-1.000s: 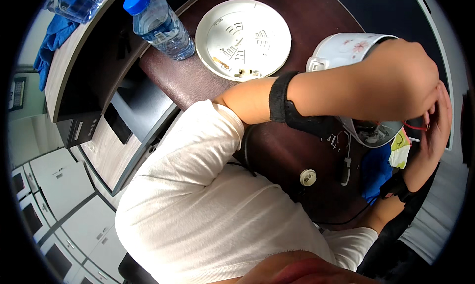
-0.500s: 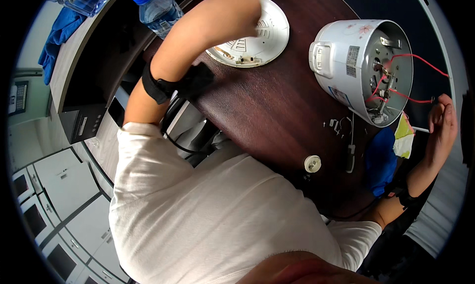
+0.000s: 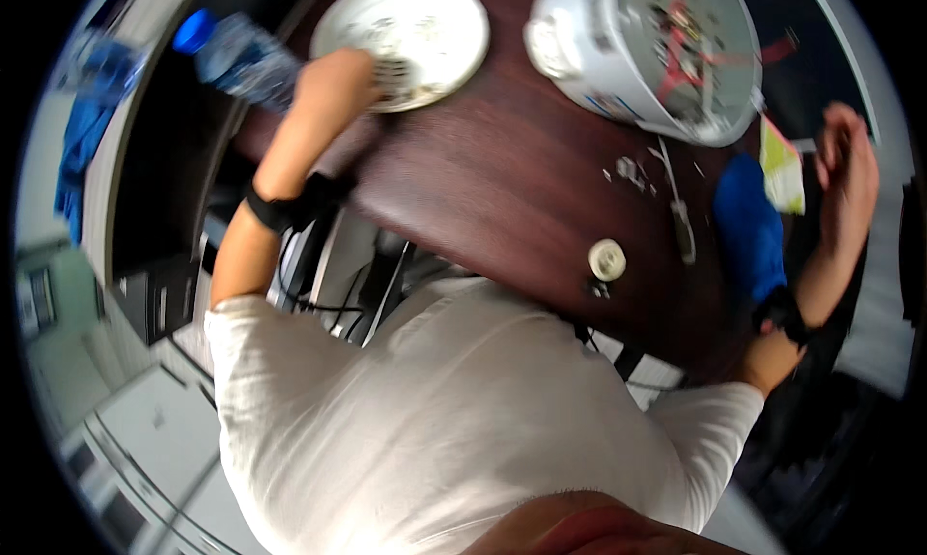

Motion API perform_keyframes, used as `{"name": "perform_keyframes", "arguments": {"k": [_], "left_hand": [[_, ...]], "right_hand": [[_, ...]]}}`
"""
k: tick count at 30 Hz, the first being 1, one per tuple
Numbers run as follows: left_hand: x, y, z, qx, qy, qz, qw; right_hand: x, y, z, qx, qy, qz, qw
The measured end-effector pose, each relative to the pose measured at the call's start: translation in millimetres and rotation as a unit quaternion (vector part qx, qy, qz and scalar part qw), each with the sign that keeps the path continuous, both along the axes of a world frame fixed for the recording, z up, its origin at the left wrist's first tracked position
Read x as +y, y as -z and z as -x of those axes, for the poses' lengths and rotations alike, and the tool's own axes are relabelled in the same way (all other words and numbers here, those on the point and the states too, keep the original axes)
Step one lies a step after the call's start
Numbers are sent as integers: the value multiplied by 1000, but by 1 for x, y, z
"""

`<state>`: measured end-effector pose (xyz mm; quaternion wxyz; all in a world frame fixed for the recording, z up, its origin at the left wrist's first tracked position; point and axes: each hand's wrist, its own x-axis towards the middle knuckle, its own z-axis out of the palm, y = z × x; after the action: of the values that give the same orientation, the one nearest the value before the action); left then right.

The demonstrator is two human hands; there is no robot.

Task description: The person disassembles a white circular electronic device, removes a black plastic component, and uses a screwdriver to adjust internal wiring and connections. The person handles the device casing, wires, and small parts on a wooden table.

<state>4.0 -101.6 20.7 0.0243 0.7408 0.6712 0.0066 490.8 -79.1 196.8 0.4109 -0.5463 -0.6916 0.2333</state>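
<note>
Reaching over a round white plate [image 3: 435, 24] with the left hand [image 3: 338, 86]

Bending down at the plate's near-left edge, the left fingers hide their tips; whether they grip anything, I cannot tell. The right hand [image 3: 845, 164] is raised beside a yellow-and-white paper [image 3: 784, 173], fingers curled; blur hides whether they hold something. On the brown counter [image 3: 492, 173], right of the plate, a white metal housing [image 3: 589, 57] lies on its side, red wires [image 3: 686, 77] showing in its open end. Nearer the person are a screwdriver [image 3: 684, 228] and a round cream-coloured piece [image 3: 606, 260].
</note>
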Motion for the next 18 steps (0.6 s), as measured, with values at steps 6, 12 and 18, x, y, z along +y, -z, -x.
{"name": "perform_keyframes", "arguments": {"k": [6, 12, 18], "left_hand": [[4, 3, 3, -68, 79, -12, 994], [5, 5, 5, -125, 90, 16, 988], [11, -5, 11, -187, 112, 121, 968]], "right_hand": [[-33, 7, -24, 30, -4, 23, 999], [-85, 74, -15, -108, -19, 132, 985], [-146, 134, 14, -233, -164, 194, 939]]}}
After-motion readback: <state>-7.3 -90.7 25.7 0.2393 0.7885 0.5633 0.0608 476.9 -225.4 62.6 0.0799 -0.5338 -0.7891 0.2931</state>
